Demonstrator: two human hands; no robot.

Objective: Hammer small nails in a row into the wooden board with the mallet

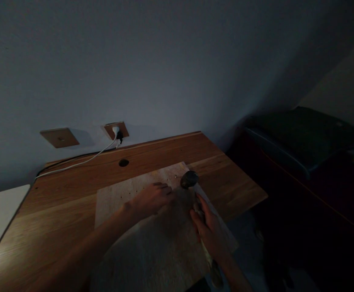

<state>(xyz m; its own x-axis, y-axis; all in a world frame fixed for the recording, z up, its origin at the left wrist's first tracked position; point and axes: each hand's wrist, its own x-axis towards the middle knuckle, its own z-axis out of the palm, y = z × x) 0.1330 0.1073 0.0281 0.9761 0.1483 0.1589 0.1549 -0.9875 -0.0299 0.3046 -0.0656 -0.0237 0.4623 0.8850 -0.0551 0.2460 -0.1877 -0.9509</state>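
Note:
A pale wooden board [146,251] lies on the brown wooden desk. My right hand [207,227] is wrapped round the handle of a hammer with a dark, rounded head [189,179]. The head is over the board's upper right part, beside a small nail [176,177] that stands up from it. Left of the nail, my left hand [155,198] rests on the board with its fingers curled in; whatever is under them, if anything, is hidden. Several small dark dots, nails or holes, run in a row along the board's far side.
The brown desk [58,219] meets a grey wall with an outlet [123,129] and a blank plate [59,138]. A white cable [85,162] and a black one run along the back, near a round hole [123,162]. A white surface [3,215] adjoins at left. The right side is dark.

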